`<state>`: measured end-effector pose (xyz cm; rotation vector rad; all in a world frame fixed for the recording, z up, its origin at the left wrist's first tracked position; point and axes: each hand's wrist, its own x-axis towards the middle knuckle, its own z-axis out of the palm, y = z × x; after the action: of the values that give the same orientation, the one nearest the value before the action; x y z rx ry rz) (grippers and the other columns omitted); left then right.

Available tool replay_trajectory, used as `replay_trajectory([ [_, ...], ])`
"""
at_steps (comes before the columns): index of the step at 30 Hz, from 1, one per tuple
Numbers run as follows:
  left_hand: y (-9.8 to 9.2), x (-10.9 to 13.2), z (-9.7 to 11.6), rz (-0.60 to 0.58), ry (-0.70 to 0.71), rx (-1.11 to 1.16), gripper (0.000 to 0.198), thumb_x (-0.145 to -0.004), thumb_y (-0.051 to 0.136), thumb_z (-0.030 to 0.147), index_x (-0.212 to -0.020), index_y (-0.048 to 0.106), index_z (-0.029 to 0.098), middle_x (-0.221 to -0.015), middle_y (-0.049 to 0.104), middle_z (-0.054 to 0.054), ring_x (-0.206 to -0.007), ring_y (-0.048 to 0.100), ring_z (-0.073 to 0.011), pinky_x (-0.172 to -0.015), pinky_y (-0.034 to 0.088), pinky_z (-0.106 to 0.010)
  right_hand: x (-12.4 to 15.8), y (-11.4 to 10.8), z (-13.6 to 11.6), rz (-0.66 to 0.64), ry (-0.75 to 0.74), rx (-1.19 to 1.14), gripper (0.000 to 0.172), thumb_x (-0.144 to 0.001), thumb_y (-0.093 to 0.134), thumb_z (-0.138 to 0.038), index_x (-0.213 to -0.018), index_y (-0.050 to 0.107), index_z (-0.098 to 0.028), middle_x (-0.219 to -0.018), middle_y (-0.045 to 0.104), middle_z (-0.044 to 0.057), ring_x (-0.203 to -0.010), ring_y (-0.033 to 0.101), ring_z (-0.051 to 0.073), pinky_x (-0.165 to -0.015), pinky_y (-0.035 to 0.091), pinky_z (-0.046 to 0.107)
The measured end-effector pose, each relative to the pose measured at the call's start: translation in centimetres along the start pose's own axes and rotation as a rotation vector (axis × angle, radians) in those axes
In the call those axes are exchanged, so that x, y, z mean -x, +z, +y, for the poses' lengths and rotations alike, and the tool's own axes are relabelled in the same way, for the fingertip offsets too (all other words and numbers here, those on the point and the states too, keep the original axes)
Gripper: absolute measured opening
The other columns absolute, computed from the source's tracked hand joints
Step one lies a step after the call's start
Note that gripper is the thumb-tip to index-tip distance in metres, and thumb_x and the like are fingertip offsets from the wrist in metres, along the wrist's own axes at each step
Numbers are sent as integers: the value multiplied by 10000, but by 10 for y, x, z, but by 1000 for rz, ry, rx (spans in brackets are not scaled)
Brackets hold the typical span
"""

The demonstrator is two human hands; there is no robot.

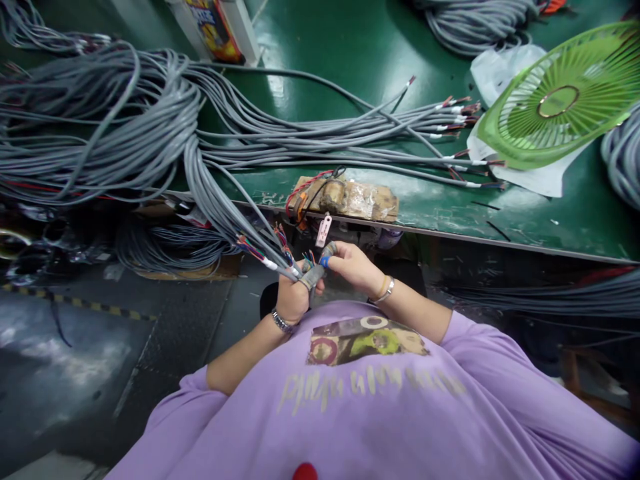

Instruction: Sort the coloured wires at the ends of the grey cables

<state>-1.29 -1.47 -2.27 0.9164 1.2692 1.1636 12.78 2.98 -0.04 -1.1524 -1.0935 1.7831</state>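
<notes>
My left hand [293, 293] is closed around the stripped end of a grey cable [250, 230] that runs up to a big bundle on the bench. Coloured inner wires [285, 253] fan out just above its fingers. My right hand [353, 267] pinches one of those wire tips, with a taped fingertip and a bit of blue showing. Both hands meet in front of my chest, just below the bench edge.
A green bench [350, 60] carries heaps of grey cables [100, 120], more cut cable ends [450, 113], a worn taped block with red wires [345, 197] at the edge, and a green fan grille [560, 100] on white plastic. More cable coils lie under the bench at left.
</notes>
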Motion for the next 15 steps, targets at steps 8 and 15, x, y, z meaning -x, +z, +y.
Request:
replay_trajectory([
  [8,-4,7,-1,-72,5,-60,240,-756,730,373,-672,661,159,-514,621,8,-422,546,-93,-429,449,-200,-25,-24,8,370,106,-368,125,-669,584,-227,-665,464,-188,-550,428,-76,-480,345,53,-463,303,183],
  [15,-1,4,2,59,12,81,221,-717,753,354,-666,651,165,-497,611,22,-400,534,-85,-402,447,-187,-15,-32,6,-73,309,-428,204,-787,685,-349,-828,638,-155,-734,630,6,-592,547,86,-550,482,213],
])
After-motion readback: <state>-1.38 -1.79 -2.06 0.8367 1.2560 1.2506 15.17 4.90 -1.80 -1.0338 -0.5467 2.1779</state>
